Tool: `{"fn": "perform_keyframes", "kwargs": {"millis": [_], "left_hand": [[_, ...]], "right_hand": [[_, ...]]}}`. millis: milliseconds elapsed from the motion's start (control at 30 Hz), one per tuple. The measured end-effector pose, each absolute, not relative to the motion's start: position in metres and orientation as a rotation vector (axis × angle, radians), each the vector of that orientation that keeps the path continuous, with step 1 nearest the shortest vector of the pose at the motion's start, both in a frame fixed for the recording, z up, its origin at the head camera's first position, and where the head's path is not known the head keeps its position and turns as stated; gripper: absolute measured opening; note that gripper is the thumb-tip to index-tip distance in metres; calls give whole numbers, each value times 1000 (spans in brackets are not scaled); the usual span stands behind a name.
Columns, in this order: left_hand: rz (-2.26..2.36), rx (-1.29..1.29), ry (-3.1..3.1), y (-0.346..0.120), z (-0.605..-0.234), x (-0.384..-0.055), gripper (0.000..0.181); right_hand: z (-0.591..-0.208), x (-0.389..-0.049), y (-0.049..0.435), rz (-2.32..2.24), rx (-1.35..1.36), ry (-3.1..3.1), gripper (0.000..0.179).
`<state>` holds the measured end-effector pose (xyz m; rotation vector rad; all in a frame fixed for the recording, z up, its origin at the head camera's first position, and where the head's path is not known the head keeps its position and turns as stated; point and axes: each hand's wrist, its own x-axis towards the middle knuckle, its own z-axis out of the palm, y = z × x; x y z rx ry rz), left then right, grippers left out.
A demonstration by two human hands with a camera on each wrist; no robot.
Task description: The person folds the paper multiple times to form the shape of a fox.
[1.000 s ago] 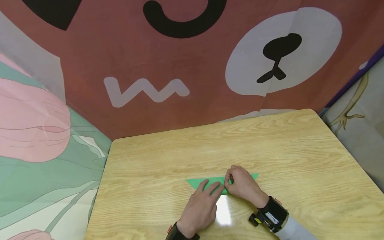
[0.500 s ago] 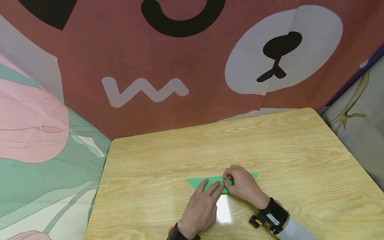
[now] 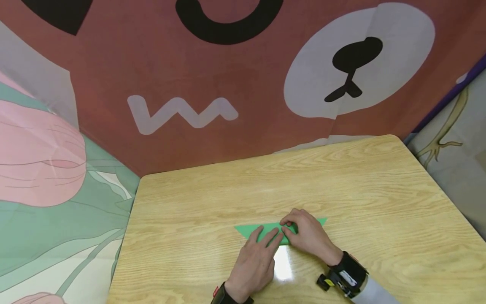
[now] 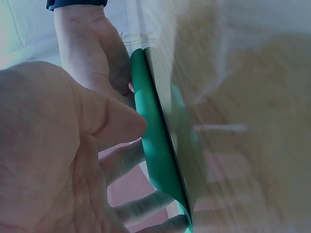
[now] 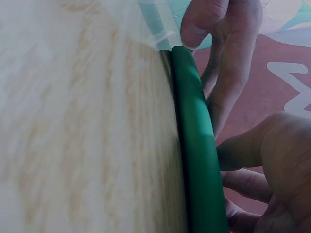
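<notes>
A folded sheet of green paper (image 3: 268, 230) lies on the table as a long strip with pointed ends. In the head view, my left hand (image 3: 253, 264) rests on its left part with spread fingers. My right hand (image 3: 309, 234) lies over the right part, thumb and forefinger slightly apart and touching the paper near the left fingertips. The left wrist view shows the near edge of the paper (image 4: 153, 126) as a rounded fold beside the left thumb. From the right wrist, the same rounded fold of the paper (image 5: 197, 141) appears, with the right thumb against it.
The wood-grain table (image 3: 190, 202) extends around the paper. Behind it hangs a brown cloth (image 3: 247, 84) printed with a bear face, and a flower-printed cloth (image 3: 41, 169) is at the left. Black wrist cameras (image 3: 347, 274) are strapped to the wrists.
The right forefinger and thumb have moved slightly left along the paper, and the gap between them has widened. The left hand stays in place. The head view has tilted slightly.
</notes>
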<state>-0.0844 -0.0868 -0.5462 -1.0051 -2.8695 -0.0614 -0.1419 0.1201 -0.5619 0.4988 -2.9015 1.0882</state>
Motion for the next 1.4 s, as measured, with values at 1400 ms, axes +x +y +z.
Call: {"fn": "perform_keyframes", "kwargs": {"millis": [1400], "left_hand": [[11,-996,-2868,-82,-551,-83,53]], "right_hand": [[-553,-148,149,1434,596,-2816,28]]}}
